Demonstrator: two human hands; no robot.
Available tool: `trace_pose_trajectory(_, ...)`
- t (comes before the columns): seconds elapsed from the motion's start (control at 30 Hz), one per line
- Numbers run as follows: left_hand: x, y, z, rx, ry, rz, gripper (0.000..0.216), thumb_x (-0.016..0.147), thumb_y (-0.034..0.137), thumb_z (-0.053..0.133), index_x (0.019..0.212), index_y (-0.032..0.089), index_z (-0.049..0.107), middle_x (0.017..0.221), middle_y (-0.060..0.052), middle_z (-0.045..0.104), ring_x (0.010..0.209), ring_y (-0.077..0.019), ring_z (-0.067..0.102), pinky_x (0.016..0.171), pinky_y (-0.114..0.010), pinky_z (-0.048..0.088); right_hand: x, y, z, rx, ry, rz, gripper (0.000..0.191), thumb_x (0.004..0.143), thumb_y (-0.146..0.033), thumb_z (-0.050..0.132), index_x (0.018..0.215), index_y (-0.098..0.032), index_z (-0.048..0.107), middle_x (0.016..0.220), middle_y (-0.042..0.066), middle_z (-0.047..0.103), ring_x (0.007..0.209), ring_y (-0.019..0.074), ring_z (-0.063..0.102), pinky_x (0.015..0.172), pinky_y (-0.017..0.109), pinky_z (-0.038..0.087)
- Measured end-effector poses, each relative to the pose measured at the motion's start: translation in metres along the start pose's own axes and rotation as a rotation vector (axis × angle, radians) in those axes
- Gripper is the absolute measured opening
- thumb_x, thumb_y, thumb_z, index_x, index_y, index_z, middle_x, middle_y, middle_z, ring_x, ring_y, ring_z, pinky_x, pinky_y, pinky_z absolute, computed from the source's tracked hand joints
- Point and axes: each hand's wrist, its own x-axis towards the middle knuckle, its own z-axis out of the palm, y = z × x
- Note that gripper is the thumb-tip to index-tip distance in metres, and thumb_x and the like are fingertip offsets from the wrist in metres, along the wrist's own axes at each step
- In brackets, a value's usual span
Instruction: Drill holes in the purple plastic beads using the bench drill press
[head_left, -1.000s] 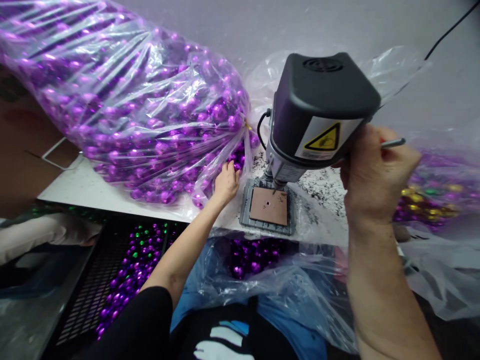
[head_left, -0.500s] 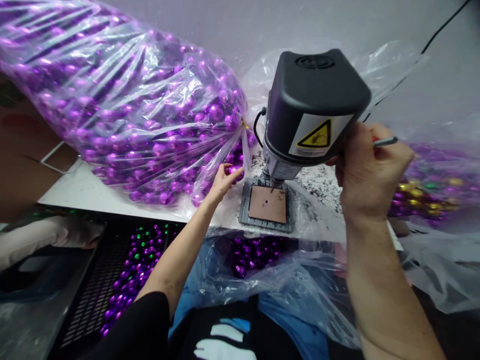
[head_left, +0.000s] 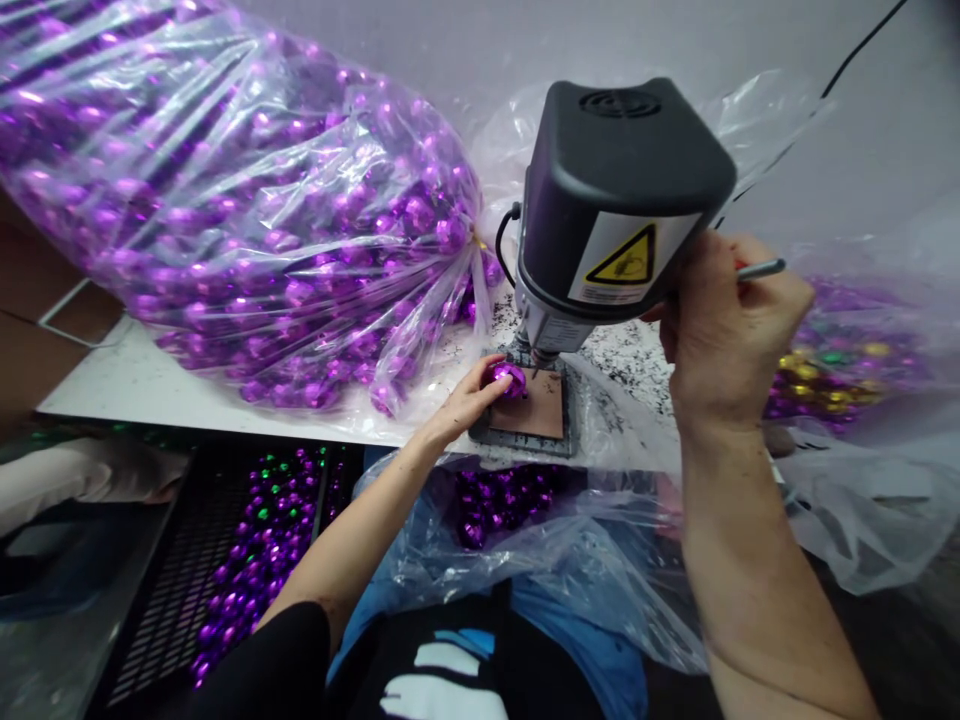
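A shiny purple faceted ball (head_left: 508,379) is pinched in my left hand (head_left: 474,396), over the left part of a brown square board (head_left: 536,412) on the drill press base (head_left: 568,445). The bit of the black drill press (head_left: 630,160) hangs just to the right of the ball; I cannot tell whether they touch. My right hand (head_left: 739,320) is closed at the right side of the motor housing, around a metal-ended lever (head_left: 761,269) with a bit of red by it. The rest of that lever is hidden by the fingers.
A big clear bag of purple balls (head_left: 300,230) fills the left of the white table (head_left: 150,375). Dark shavings lie around the press. More purple balls (head_left: 506,500) are in plastic on my lap. A black crate (head_left: 169,590) stands lower left, and bagged beads (head_left: 847,370) lie at right.
My left hand has moved right with the purple ball, from beside the bag onto the brown board near the bit. My right hand stays on the lever. The view has shifted slightly.
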Motion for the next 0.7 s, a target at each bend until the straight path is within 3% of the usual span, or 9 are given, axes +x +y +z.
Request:
trace_pose_trajectory(0.1,0.001,-0.004,0.006,0.212,0.042,0.073,0.049,0.095,0.04,0.068,0.138,0.02,0.059,0.129,-0.008,0.071,0.12,-0.0246,0.065,0.109,-0.039,0.049,0.001,0.001,0.0,0.002,0.003,-0.009,0.051,0.091,-0.062,0.061,0.069,-0.018,0.048,0.063,-0.003,0.042,0.057,0.0054,0.039,0.052,0.022,0.034)
trace_pose_trajectory(0.33,-0.001,0.001,0.016,0.644,0.059,0.297,0.048,0.093,0.036,0.076,0.136,0.02,0.061,0.128,-0.01,0.07,0.12,-0.0275,0.063,0.108,-0.042,0.049,0.001,0.0,-0.001,0.006,-0.003,-0.02,0.049,0.092,-0.06,0.06,0.069,-0.018,0.049,0.063,-0.002,0.045,0.059,0.0062,0.038,0.053,0.024,0.029)
trace_pose_trajectory(0.57,0.005,-0.005,0.042,0.703,0.155,0.263,0.055,0.081,0.036,0.089,0.128,0.023,0.066,0.122,-0.008,0.069,0.119,-0.0293,0.061,0.105,-0.043,0.048,0.0,0.002,0.0,0.001,0.004,-0.022,0.051,0.091,-0.063,0.06,0.07,-0.018,0.05,0.063,-0.002,0.044,0.058,0.0059,0.04,0.053,0.024,0.034)
trace_pose_trajectory(0.7,0.005,-0.012,0.052,0.717,0.206,0.276,0.054,0.079,0.033,0.089,0.126,0.023,0.065,0.126,-0.008,0.07,0.124,-0.0298,0.06,0.116,-0.049,0.038,-0.001,0.0,-0.001,0.006,-0.011,-0.014,0.051,0.091,-0.063,0.061,0.07,-0.018,0.05,0.063,-0.003,0.045,0.058,0.0054,0.04,0.053,0.023,0.035)
